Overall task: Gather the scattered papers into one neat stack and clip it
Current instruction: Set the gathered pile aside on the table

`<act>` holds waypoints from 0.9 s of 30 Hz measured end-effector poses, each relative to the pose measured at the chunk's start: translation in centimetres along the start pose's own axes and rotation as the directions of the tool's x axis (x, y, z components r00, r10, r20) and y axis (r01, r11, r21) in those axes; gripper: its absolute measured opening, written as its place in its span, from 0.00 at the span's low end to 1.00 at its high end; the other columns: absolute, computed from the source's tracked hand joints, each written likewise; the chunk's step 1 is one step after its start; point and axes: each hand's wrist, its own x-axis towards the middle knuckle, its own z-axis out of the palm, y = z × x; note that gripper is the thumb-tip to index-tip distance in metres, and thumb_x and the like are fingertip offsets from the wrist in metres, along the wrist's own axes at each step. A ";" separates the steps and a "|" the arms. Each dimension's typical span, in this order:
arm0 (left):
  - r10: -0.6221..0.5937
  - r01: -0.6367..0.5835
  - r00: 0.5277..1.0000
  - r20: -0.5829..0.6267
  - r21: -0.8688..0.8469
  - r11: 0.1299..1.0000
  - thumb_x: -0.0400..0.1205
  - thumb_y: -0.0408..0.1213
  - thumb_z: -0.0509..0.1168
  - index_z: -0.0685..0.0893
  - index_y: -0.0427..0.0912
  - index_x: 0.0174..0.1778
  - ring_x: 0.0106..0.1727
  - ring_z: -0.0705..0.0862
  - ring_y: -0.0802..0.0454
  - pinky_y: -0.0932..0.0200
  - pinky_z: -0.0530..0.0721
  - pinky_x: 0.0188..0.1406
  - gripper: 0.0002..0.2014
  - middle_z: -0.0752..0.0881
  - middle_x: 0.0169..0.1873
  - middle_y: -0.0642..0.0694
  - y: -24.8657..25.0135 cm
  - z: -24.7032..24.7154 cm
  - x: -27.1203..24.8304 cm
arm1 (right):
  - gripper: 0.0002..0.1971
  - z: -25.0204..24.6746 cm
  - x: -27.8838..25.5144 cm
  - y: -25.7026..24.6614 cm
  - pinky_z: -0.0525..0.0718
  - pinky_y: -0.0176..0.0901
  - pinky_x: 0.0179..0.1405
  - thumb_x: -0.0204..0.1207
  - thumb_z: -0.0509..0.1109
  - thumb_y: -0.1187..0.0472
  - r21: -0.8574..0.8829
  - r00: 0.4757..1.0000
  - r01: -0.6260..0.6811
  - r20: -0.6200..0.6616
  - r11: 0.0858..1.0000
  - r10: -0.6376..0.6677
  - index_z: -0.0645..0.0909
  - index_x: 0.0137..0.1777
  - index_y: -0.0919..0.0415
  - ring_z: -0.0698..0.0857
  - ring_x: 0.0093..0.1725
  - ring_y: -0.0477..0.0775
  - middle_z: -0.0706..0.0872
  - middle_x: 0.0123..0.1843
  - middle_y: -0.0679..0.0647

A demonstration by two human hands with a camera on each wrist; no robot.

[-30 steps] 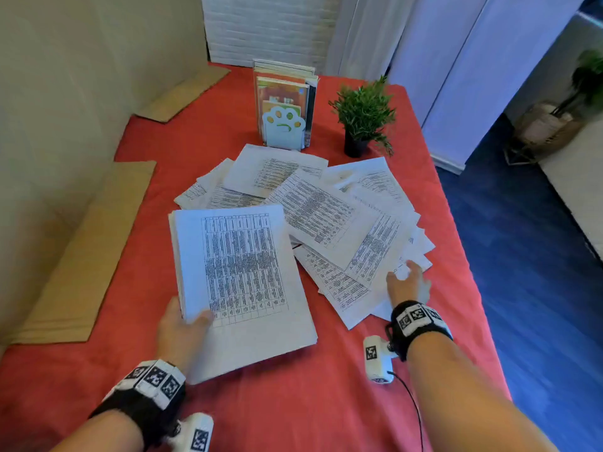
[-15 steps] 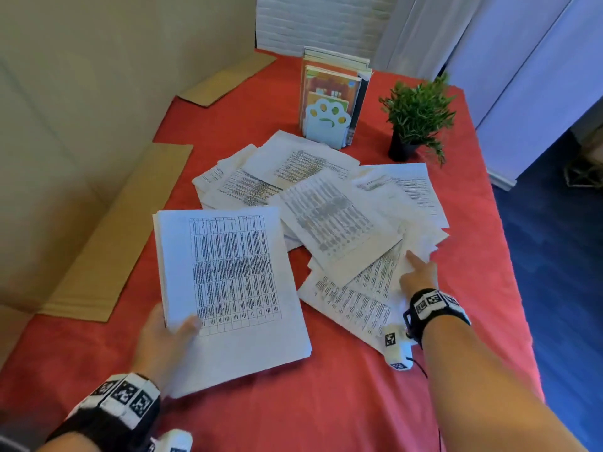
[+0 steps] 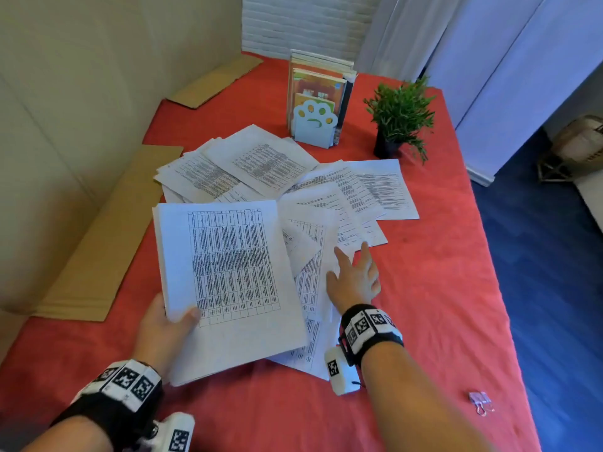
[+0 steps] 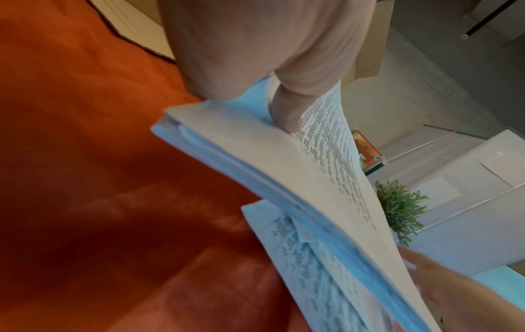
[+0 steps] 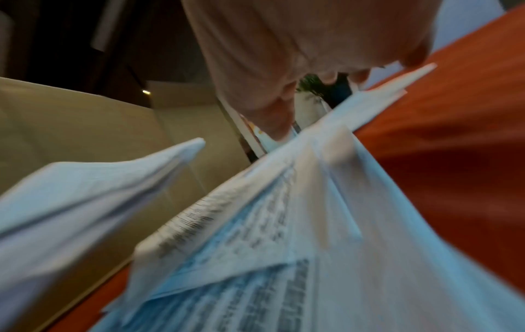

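Observation:
My left hand [image 3: 169, 324] pinches the near left corner of a gathered stack of printed papers [image 3: 228, 275], thumb on top, lifting it off the red table [image 3: 440, 305]. In the left wrist view the thumb [image 4: 287, 107] presses on that stack [image 4: 284, 170]. My right hand [image 3: 354, 275] lies with straight, spread fingers on loose sheets [image 3: 313, 265] beside the stack. More scattered sheets [image 3: 261, 164] fan out behind. In the right wrist view the sheets [image 5: 312, 224] look blurred under the hand [image 5: 284, 67]. A binder clip [image 3: 480, 401] lies at the near right.
A paw-shaped bookend with upright books [image 3: 318, 102] and a small potted plant [image 3: 399, 119] stand at the back. Flat cardboard pieces [image 3: 104, 243] lie along the left wall. The table's right edge drops to a blue floor [image 3: 554, 288].
My right hand has dragged the loose sheets leftward toward the held stack, bunching them against it. The left hand has kept its pinch on the stack.

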 end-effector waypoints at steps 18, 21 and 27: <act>0.037 -0.088 0.991 0.130 0.416 0.905 0.80 0.37 0.67 0.66 0.43 0.78 0.74 0.71 0.35 0.43 0.72 0.73 0.30 0.64 0.78 0.37 3.9 12.6 -1.9 | 0.14 -12.8 -0.2 15.1 0.74 0.40 0.44 0.77 0.61 0.70 0.487 0.942 -0.255 -0.068 0.835 0.328 0.79 0.62 0.68 0.80 0.46 0.58 0.83 0.49 0.59; 0.022 0.001 0.999 -0.034 0.571 0.821 0.77 0.41 0.69 0.72 0.40 0.74 0.73 0.71 0.31 0.38 0.72 0.73 0.29 0.66 0.76 0.33 3.2 11.9 -0.1 | 0.15 -14.6 1.1 18.6 0.72 0.43 0.44 0.76 0.60 0.69 0.376 0.913 -0.332 -0.101 0.865 0.394 0.79 0.61 0.63 0.81 0.48 0.63 0.80 0.39 0.53; -0.145 0.192 0.981 -0.127 0.583 0.789 0.67 0.60 0.62 0.78 0.43 0.64 0.62 0.79 0.25 0.35 0.79 0.65 0.33 0.73 0.70 0.28 0.8 9.7 4.9 | 0.21 -15.0 2.8 21.1 0.75 0.47 0.47 0.76 0.57 0.71 0.225 0.893 -0.413 -0.092 0.883 0.441 0.72 0.69 0.64 0.77 0.48 0.62 0.82 0.55 0.64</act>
